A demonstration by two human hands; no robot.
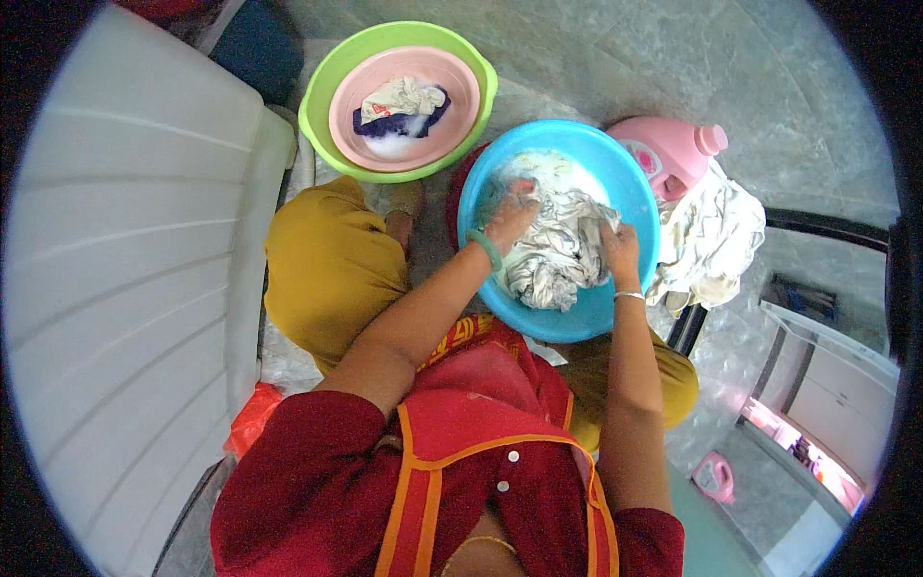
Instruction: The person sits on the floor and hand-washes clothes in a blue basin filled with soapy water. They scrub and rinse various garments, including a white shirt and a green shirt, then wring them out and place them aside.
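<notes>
A blue plastic basin [562, 329] stands between my knees with a wet, white patterned cloth [559, 249] in sudsy water. My left hand [513, 220], with a green bangle at the wrist, lies on the cloth's left part; its fingers are partly hidden by suds and cloth, so its grip is unclear. On the right side, my right hand [621, 249] grips the cloth's edge, a silver bangle on its wrist. Something small and red shows beside my left fingers.
Up and left, a pink basin [346, 137] holding cloths and suds sits inside a green basin [308, 108]. A pink detergent jug [670, 148] and a pile of white cloth [721, 238] are right of the blue basin. A white ribbed panel [137, 238] stands at left.
</notes>
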